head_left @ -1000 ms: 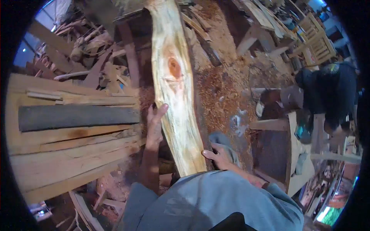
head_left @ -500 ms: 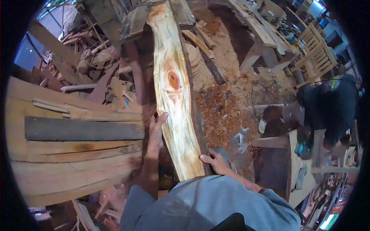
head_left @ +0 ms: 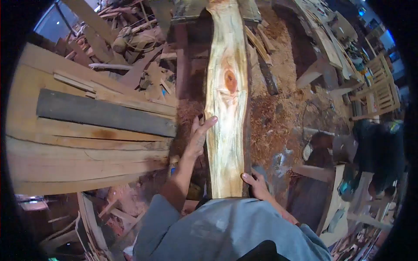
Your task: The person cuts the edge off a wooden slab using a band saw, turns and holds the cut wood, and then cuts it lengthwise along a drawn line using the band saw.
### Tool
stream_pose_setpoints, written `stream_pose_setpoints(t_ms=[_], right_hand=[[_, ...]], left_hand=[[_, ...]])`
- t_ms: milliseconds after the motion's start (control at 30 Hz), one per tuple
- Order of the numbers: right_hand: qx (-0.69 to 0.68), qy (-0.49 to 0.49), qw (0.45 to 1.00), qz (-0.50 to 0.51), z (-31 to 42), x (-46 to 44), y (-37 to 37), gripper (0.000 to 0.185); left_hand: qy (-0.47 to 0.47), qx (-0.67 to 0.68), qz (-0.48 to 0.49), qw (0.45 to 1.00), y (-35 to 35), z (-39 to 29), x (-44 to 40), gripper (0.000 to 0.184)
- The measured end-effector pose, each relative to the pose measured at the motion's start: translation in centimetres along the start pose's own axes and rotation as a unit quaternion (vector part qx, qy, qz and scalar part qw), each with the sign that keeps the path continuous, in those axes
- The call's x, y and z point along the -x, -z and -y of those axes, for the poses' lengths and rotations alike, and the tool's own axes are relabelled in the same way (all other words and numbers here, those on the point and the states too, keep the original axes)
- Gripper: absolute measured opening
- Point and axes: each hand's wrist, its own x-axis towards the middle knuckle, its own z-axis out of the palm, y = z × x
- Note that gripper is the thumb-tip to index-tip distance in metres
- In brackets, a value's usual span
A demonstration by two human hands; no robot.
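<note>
A long wooden slab with wavy bark edges and a reddish knot stretches away from my waist. Its near end is against my shirt, and its far end lies over a dark work surface. My left hand is closed on the slab's left edge, the thumb on top and the fingers partly hidden below. Close to the near end, my right hand grips the right edge, its thumb on the rim and its other fingers mostly out of sight.
Stacked boards with a dark grey strip fill the left side. Sawdust covers the floor on the right. Beyond are a plank-laden bench, a slatted wooden piece and a person in dark clothing. Scrap wood lies upper left.
The view has turned, so the slab and both hands appear further right and the slab looks straighter. Both hands keep their hold on its edges.
</note>
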Motion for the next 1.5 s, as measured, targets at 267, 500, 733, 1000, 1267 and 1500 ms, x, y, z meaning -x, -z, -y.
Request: stream_pose_setpoints(t_ms=[267,500,733,1000,1267,1500], right_hand=[[0.054,-0.006,0.998,-0.026,-1.1,-0.6,0.9,0.075],[0.027,-0.007,0.999,-0.015,-1.6,-1.4,1.0,0.076],[0.155,-0.030,0.986,-0.045,-2.3,-2.2,2.0,0.094],[0.135,-0.002,0.991,-0.019,-1.3,-1.5,1.3,0.098],[0.085,0.001,0.995,-0.055,-0.6,-0.9,-0.6,0.085],[0.020,-0.008,0.996,-0.082,-0.1,0.0,-2.1,0.081]], left_hand=[[0.040,-0.020,-0.007,0.999,0.1,-0.4,0.3,0.140],[0.041,-0.046,-0.042,0.997,1.0,1.8,-1.2,0.142],[0.058,-0.067,-0.052,0.995,1.3,2.1,-1.8,0.141],[0.074,-0.060,-0.033,0.995,0.1,0.7,-1.1,0.129],[0.026,-0.043,-0.005,0.999,-0.6,-1.1,-0.4,0.104],[0.051,-0.031,-0.031,0.998,0.5,0.7,-1.2,0.138]])
